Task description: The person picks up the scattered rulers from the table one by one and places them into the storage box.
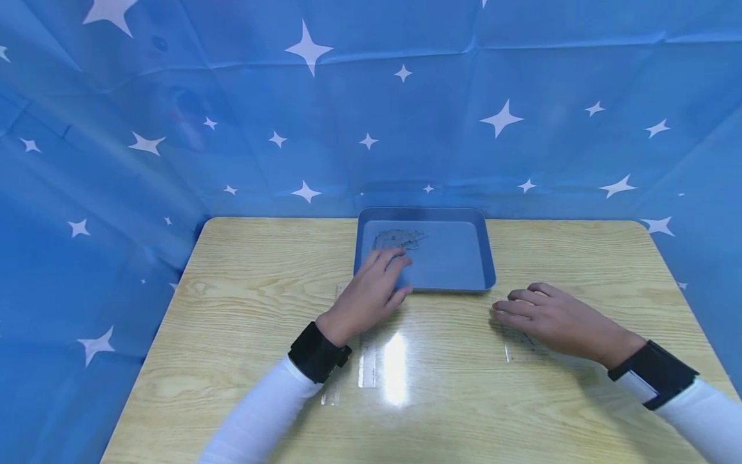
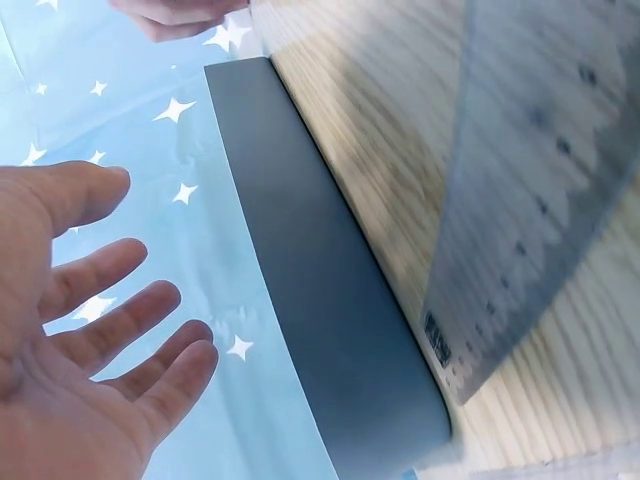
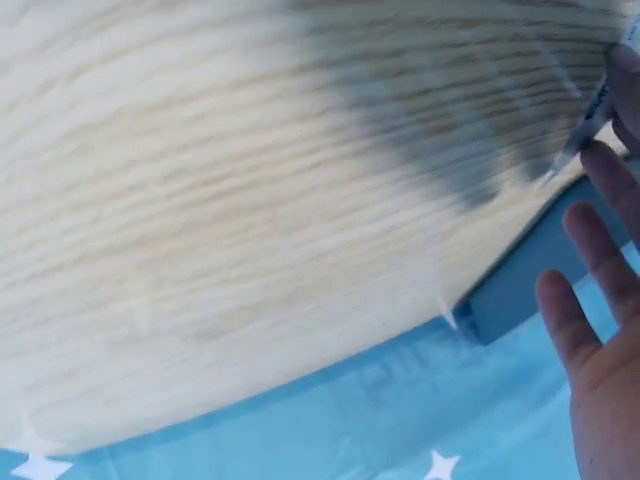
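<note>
My left hand (image 1: 366,293) hovers over the near left part of the blue tray (image 1: 452,270). Its fingers are spread and slightly bent, with nothing between them in the left wrist view. In the tray lie clear drawing tools with dark markings (image 1: 400,239), overlapping so that their separate shapes are hard to tell. To the right of the tray, my right hand (image 1: 553,321) is low over the table. Its thumb and index finger pinch a clear plastic piece with printed marks (image 3: 590,120); most of it is hidden, so its full shape cannot be told.
Beneath the left forearm, a clear ruler (image 1: 367,364) and another clear strip (image 1: 330,392) lie on the wooden table (image 1: 243,290). A marked clear ruler (image 2: 540,200) looms large in the left wrist view. A blue star-patterned cloth (image 1: 429,129) hangs behind the tray.
</note>
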Demonstrator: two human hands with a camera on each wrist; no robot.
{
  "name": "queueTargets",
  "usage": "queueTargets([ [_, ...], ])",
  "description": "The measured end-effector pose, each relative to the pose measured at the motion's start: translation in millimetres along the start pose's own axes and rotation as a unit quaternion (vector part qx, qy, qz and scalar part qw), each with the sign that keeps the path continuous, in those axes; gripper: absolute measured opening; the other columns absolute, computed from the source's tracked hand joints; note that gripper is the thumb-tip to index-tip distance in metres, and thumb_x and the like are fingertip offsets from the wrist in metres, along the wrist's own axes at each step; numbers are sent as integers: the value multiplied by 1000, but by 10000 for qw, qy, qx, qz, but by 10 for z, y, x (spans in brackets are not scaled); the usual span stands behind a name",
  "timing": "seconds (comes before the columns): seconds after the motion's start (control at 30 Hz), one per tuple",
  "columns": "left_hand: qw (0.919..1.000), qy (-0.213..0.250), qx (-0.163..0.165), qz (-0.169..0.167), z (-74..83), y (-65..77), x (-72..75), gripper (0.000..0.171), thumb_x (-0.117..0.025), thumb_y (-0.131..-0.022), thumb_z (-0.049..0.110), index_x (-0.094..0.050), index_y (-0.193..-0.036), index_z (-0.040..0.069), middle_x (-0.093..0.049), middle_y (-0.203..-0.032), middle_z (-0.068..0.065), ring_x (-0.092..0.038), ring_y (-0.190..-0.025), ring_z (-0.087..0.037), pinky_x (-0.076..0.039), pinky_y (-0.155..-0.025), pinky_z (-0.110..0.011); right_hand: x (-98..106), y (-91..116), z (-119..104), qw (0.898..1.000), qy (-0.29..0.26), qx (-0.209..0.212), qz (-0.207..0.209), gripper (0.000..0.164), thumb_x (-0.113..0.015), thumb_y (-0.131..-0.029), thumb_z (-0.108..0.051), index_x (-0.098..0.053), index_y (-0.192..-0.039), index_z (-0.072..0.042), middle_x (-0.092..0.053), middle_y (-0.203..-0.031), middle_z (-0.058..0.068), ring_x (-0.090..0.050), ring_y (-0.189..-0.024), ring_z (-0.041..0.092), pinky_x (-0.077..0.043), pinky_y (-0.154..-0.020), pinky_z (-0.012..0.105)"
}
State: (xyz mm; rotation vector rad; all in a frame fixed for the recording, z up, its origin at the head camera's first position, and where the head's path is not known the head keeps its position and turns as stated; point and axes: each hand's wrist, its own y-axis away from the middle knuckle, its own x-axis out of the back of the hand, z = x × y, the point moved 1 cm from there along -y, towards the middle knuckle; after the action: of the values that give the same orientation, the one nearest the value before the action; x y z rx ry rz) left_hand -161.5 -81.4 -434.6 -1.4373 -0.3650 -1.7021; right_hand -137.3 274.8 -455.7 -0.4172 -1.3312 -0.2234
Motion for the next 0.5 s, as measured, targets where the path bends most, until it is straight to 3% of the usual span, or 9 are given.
queueTargets([
  [0.23, 9996, -86, -230, 130, 80, 74, -68, 39, -61, -95, 27, -53, -129, 9, -50, -136, -10, -45, -127, -25, -37, -109, -36, -42, 89, -33, 9991, -124, -82, -399, 62, -6, -107, -24, -65, -124, -20, -65, -123, -2, -61, -112, 21, -48, -89, 42],
  [0.3, 9995, -34, -263, 156, 101, 77, -83, 38, -62, -94, 26, -53, -127, 9, -51, -134, -11, -45, -126, -25, -38, -109, -36, -34, 83, -36, 9986, -201, -150, -476, 49, -20, -106, -24, -66, -123, -20, -65, -123, -2, -60, -112, 21, -48, -89, 43],
  [0.4, 9996, 61, -256, 126, 134, 84, -95, 36, -61, -95, 25, -54, -126, 9, -52, -133, -11, -46, -125, -25, -39, -108, -36, -22, 55, -41, 9976, -339, -269, -536, 31, -49, -95, -21, -66, -122, -19, -66, -120, -2, -60, -111, 21, -48, -90, 43],
  [0.5, 9997, 132, -218, 24, 164, 103, -108, 35, -58, -97, 26, -54, -127, 8, -52, -133, -10, -45, -126, -25, -39, -108, -36, -26, 10, -61, 9966, -543, -391, -489, 39, -73, -80, -23, -67, -118, -20, -66, -116, -2, -60, -108, 20, -49, -88, 42],
])
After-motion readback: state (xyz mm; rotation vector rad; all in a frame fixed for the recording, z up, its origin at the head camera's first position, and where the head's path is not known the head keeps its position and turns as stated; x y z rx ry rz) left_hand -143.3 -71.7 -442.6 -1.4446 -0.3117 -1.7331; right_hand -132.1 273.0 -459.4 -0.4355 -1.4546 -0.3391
